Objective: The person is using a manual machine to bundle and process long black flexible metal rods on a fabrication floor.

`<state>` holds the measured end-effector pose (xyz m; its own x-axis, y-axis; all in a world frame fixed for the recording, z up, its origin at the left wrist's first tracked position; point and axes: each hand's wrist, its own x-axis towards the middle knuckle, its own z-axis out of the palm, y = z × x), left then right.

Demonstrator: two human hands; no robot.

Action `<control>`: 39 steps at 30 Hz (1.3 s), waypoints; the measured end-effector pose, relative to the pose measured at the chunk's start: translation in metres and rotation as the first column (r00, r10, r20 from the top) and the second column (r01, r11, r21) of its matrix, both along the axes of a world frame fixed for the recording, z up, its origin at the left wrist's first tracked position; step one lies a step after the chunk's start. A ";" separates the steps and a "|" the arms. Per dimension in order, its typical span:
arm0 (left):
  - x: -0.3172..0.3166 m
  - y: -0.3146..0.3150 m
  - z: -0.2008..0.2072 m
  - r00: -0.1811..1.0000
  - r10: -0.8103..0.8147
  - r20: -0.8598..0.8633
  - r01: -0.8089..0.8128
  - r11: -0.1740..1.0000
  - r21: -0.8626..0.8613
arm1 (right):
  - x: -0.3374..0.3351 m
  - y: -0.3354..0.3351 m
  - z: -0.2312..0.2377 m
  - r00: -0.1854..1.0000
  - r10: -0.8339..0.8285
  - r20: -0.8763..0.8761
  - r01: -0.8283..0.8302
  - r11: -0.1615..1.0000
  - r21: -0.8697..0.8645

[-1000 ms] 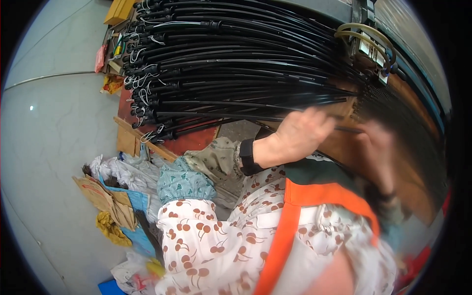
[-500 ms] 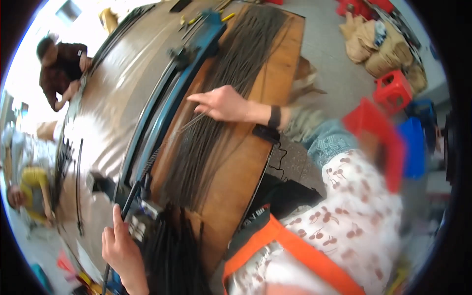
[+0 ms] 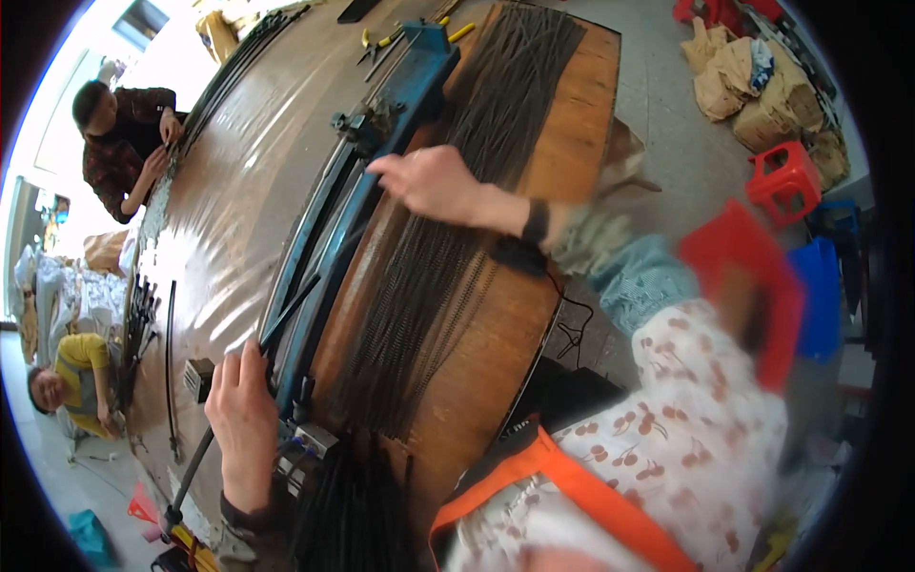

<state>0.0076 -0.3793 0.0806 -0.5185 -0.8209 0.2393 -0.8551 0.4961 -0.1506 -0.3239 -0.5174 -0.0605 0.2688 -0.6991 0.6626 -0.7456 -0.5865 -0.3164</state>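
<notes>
My left hand (image 3: 240,419) is closed round a black tube (image 3: 291,313), whose upper end points along the blue metal rail (image 3: 335,250). The tube's lower part runs down past my wrist toward the lower left. My right hand (image 3: 429,183) hovers over the rail's right side, just below a small metal clamp block (image 3: 367,124) fixed on it. The right fingers are curled together; whatever they hold is hidden. Beneath that hand lies a bed of long thin dark coil springs (image 3: 410,305) on a wooden board (image 3: 515,315).
Black tubes (image 3: 348,510) stand bunched at the near edge. Yellow-handled pliers (image 3: 381,40) lie at the far end. Two people work across the plastic-covered table (image 3: 229,200), one in dark plaid (image 3: 124,153), one in yellow (image 3: 84,372). A red stool (image 3: 783,183) stands right.
My left hand has moved up and closed further round the tube. The coil spring stretched between my hands no longer shows. My right hand is slightly higher relative to the rail.
</notes>
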 end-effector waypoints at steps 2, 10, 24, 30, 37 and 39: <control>-0.015 0.006 -0.003 1.000 0.021 0.021 -0.022 0.998 0.053 | 0.046 0.046 0.017 0.950 0.311 0.033 -0.312 0.950 0.014; 0.016 0.035 0.010 0.996 0.089 -0.010 -0.089 0.996 0.016 | 0.073 0.073 0.032 0.777 0.513 0.366 -0.518 0.851 -0.093; 0.143 0.124 0.040 0.892 0.425 -0.157 -0.453 0.847 -0.278 | 0.092 0.034 0.014 0.903 0.425 0.060 -0.401 0.886 -0.233; 0.182 0.158 0.061 0.833 0.488 -0.260 -0.553 0.737 -0.390 | 0.184 0.050 0.040 0.742 0.597 0.304 -0.669 0.680 0.298; 0.208 0.239 0.053 0.762 0.554 -0.336 -0.647 0.676 -0.353 | 0.316 0.067 0.069 0.453 0.886 0.101 -0.891 0.448 0.069; 0.218 0.261 0.040 0.700 0.666 -0.259 -0.714 0.645 -0.271 | 0.326 0.061 0.065 0.420 0.899 0.122 -0.907 0.413 0.084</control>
<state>0.2255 -0.1186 0.1206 0.2205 -0.7851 0.5787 -0.9507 -0.3057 -0.0525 0.0017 -0.4565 0.0046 0.7638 -0.1436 0.6292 0.2105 -0.8662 -0.4532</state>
